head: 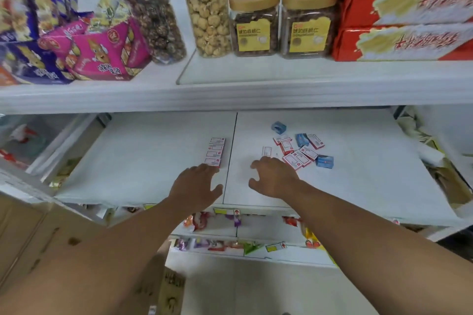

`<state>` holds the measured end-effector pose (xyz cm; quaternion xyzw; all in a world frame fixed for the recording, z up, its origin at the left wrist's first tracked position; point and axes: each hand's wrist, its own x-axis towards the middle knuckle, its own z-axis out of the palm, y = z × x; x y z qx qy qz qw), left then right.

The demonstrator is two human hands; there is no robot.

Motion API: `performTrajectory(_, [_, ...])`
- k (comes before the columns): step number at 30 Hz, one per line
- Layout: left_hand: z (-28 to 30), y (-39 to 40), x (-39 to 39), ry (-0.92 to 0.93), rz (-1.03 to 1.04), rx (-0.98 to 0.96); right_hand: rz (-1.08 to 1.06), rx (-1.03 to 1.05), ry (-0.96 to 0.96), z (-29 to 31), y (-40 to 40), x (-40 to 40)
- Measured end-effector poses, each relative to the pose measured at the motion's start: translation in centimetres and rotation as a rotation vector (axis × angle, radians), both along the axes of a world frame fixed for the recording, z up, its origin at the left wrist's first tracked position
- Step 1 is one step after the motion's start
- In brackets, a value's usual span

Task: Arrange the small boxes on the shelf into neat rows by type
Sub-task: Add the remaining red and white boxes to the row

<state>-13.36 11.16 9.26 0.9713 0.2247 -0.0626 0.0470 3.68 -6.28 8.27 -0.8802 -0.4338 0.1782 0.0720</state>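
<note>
On the white middle shelf, several small red-and-white boxes form a neat column near the centre seam. To the right lies a loose heap of red-and-white boxes mixed with blue boxes; another blue box sits behind it. One red-and-white box lies apart, just beyond my right hand. My left hand rests palm down with fingertips at the column's near end. My right hand hovers open beside the heap, holding nothing.
The upper shelf carries snack bags, tall popcorn tubs, lidded jars and red cartons. Packets fill the lower shelves. A crumpled bag lies at the right end of the middle shelf.
</note>
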Motion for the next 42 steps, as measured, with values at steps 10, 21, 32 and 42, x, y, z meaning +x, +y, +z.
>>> performTrajectory(10, [1.7,-5.7,-1.8,-0.14,-0.087,-0.138,-0.165,-0.035,-0.09,2.6,-8.6,-4.9])
performTrajectory(21, [3.0,-11.8,-4.5,-0.182,-0.135,-0.118,-0.204,-0.043,-0.121,4.7,-15.6,-8.8])
performTrajectory(32, [3.7,-19.6,-1.2,-0.129,-0.049,-0.065,-0.183,0.054,-0.098,5.6,-22.7,-4.6])
performTrajectory(42, [2.8,-25.3,3.0,-0.023,0.026,-0.026,-0.143,0.126,0.012,2.2,-27.7,0.6])
